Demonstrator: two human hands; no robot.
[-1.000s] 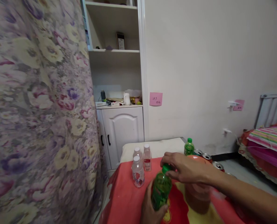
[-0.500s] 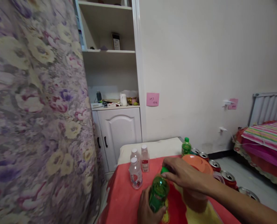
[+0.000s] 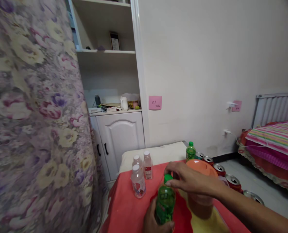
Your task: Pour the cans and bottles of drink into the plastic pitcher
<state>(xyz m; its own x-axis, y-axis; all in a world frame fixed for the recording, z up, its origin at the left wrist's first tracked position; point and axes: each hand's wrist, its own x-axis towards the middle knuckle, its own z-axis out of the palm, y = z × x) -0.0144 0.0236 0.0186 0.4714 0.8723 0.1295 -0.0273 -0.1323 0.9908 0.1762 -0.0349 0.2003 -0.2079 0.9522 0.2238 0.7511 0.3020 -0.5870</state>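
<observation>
My left hand (image 3: 156,217) is wrapped around the lower body of a green plastic bottle (image 3: 165,202), which stands nearly upright in front of me. At its top, the thumb and bent fingers of my right hand (image 3: 186,177) close on the green cap (image 3: 168,178). The cap sits on the bottle's neck. Under my right forearm is a clear plastic container with an orange lid (image 3: 201,166), partly hidden by that arm. To the left of the bottle, several clear bottles with white caps (image 3: 138,184) stand close together on the red cloth (image 3: 124,207).
A second green bottle (image 3: 190,152) stands at the table's far right corner. Several opened drink cans (image 3: 233,183) line the right edge. Beyond are a bed (image 3: 275,142), a white cabinet (image 3: 124,139) and a floral curtain (image 3: 37,113) on the left.
The bottle has tipped more upright, and my right hand sits less over the cap, so more of it shows. Both hands remain on the bottle. The view has turned slightly right.
</observation>
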